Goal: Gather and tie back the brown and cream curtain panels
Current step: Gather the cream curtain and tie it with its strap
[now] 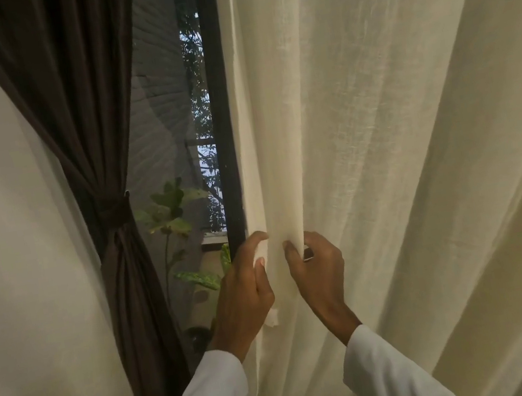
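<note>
Cream curtain panel [365, 146] in both hands' grip

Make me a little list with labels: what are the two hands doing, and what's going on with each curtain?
left hand: grips the edge of the cream curtain
right hand: pinches a fold of the same curtain
cream curtain: hanging loose, not tied yet
brown curtain: gathered and already tied with a brown band
window: plants show behind the glass
</note>
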Demonstrator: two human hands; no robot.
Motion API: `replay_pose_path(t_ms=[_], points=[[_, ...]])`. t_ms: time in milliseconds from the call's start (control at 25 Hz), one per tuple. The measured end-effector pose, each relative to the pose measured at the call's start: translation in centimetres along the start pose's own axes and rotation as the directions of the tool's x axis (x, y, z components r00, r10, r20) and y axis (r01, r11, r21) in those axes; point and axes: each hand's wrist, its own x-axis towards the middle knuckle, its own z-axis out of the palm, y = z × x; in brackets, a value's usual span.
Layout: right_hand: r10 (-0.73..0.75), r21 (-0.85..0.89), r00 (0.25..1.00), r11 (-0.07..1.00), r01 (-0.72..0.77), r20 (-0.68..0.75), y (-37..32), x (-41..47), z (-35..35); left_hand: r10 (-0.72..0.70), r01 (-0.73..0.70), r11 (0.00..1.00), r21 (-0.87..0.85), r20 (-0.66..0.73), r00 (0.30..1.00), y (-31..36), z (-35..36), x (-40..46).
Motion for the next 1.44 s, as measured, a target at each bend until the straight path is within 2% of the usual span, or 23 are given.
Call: replay_pose_path(t_ms=[80,240,320,400,440,480,560,600,640,720,840,960,1120,1200,1320,1440], points=[[-0.056,0.017,0.998,0.998,0.056,0.000,0.6,-1.3,0.0,-0.001,0.002,0.999,0.046,-0.018,1.000,0.4,0.7,-0.8],[-0.114,0.040,0.991,0.993,0.112,0.066,2.7,-2.0,-0.9,-0.197,0.203,0.977,0.073,-0.072,0.978,2.1,2.6,-0.7],[-0.166,0.047,0.965,0.986,0.160,0.202,3.6,-2.0,-1.8,-0.263,0.273,0.960,0.070,-0.126,0.957,3.6,4.3,-0.1],[-0.214,0.111,0.901,0.976,0.185,0.378,4.3,-1.7,-3.3,-0.318,0.331,0.943,0.030,-0.202,0.926,4.6,5.5,0.3],[-0.230,0.131,0.885,0.973,0.192,0.405,4.9,-1.2,-4.4,-0.322,0.338,0.941,0.034,-0.229,0.919,4.8,5.8,0.3],[-0.220,0.122,0.912,0.975,0.188,0.347,5.3,-0.4,-5.5,-0.315,0.337,0.940,0.053,-0.239,0.918,4.6,5.9,0.1],[-0.113,0.035,0.993,0.993,0.112,0.025,6.3,1.7,-7.9,-0.310,0.340,0.937,0.082,-0.251,0.917,4.3,5.5,-0.4],[-0.017,0.000,0.992,1.000,0.017,-0.129,6.7,3.0,-8.9,-0.320,0.352,0.932,0.086,-0.256,0.912,4.0,5.3,-0.6],[0.099,-0.001,0.974,0.995,-0.101,-0.203,6.9,4.4,-9.8,-0.334,0.365,0.927,0.085,-0.257,0.907,3.9,5.2,-0.7],[0.303,0.048,0.943,0.953,-0.300,-0.133,6.7,6.9,-10.5,-0.362,0.385,0.920,0.074,-0.221,0.906,4.0,5.2,-0.7],[0.388,0.021,0.921,0.921,-0.389,0.037,5.8,8.8,-9.3,-0.351,0.357,0.933,0.048,-0.110,0.930,4.6,5.2,-0.3],[0.293,0.056,0.955,0.954,-0.295,0.043,5.5,9.2,-8.0,-0.346,0.342,0.937,-0.066,-0.066,0.936,4.9,4.9,0.0],[0.131,0.022,0.988,0.991,-0.130,-0.076,6.5,7.1,-7.5,-0.389,0.372,0.920,-0.124,-0.169,0.906,5.0,4.4,0.1],[0.063,-0.035,0.995,0.997,-0.066,-0.080,7.3,5.5,-7.6,-0.448,0.442,0.894,-0.074,-0.195,0.873,4.8,4.5,0.1],[0.019,-0.057,0.998,0.998,-0.022,-0.052,8.2,3.0,-7.4,-0.494,0.503,0.856,0.114,-0.100,0.863,4.6,5.3,0.1],[-0.007,-0.049,0.999,0.999,0.005,-0.033,8.4,1.4,-7.1,-0.447,0.444,0.893,0.072,0.015,0.895,5.6,6.0,0.1]])
